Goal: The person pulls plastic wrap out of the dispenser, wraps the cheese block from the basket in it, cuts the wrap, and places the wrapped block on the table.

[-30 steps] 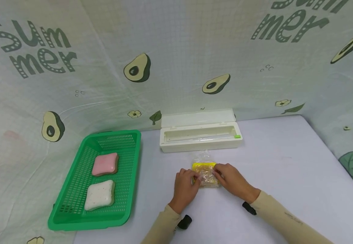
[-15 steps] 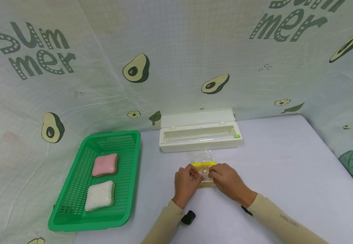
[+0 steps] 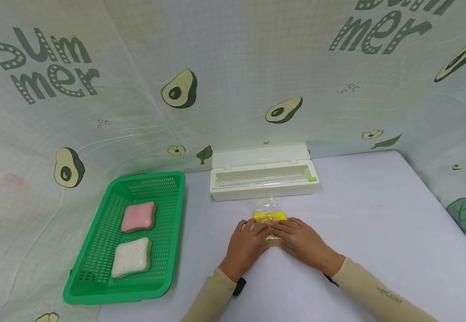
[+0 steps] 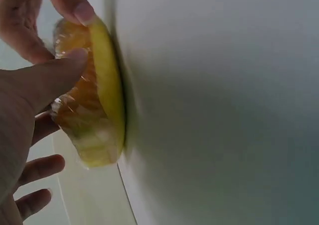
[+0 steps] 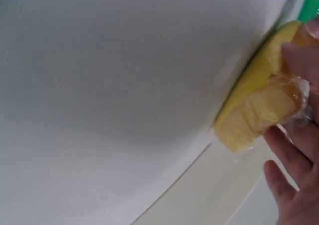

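Observation:
A yellow-edged bread slice (image 3: 270, 216) in clear cling film lies on the table between both hands. Loose cling film (image 3: 268, 205) sticks out beyond its far edge. From the left, my left hand (image 3: 245, 243) holds the slice, fingers over the top and thumb (image 4: 70, 65) against the near side. Opposite it, my right hand (image 3: 307, 243) grips the other half, its thumb (image 5: 296, 56) also on the near side. The fingers of the two hands meet over the middle and hide much of the wrapped top. Some fingers (image 5: 286, 153) stretch out free of the slice.
Just behind the slice stands a long white cling film box (image 3: 265, 193), lid raised, with a green slider (image 3: 312, 179) at its right end. To the left is a green basket (image 3: 174, 250) with a pink-topped slice (image 3: 138, 217) and a white-topped slice (image 3: 131, 258).
A moment ago the fingertips pinched film on top of the slice, hands apart. Now both hands have come together, fingers laid flatter across it. Basket and box are unmoved.

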{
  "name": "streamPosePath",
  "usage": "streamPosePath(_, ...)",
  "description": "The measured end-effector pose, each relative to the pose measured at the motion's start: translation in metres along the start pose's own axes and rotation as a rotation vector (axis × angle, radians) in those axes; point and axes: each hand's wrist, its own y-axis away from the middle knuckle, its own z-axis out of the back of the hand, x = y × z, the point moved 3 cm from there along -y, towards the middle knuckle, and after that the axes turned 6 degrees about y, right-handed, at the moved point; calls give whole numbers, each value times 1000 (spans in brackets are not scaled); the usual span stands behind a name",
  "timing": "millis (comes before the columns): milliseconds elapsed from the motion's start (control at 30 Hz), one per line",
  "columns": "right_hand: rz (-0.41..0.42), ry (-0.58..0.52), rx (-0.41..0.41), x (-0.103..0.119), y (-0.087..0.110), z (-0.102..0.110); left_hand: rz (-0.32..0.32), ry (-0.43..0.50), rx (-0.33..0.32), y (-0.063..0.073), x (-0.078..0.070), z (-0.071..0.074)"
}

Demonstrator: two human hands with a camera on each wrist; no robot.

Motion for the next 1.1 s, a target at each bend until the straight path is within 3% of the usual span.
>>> streamPosePath(100, 4, 31, 53, 0, -1, 2, -3, -58, 36, 1, 0, 1)
streamPosePath(267, 18, 84, 124, 0, -4, 3, 29, -53, 91, -1, 1, 2)
streamPosePath(433, 18, 65, 100, 2, 3, 6, 13, -40, 106, 3, -1, 7)
streamPosePath(567, 24, 43, 103, 5, 11, 7, 16, 10, 108, 6, -2, 5)
streamPosePath(700, 11, 50, 185, 9, 14, 11, 32, 54, 116, 4, -3, 3)
streamPosePath(800, -50, -26, 243, 9, 14, 12, 54, 114, 118, 3, -3, 4)
streamPosePath(867, -114, -117, 225, 6, 12, 12, 94, 183, 105, 1, -1, 6)
streamPosePath(967, -195, -245, 108, 1, 6, 11, 187, 343, 23, -2, 5, 9)
streamPosePath(1100, -255, -287, -33, -7, -4, 10, 340, 503, -98, -8, 15, 12)
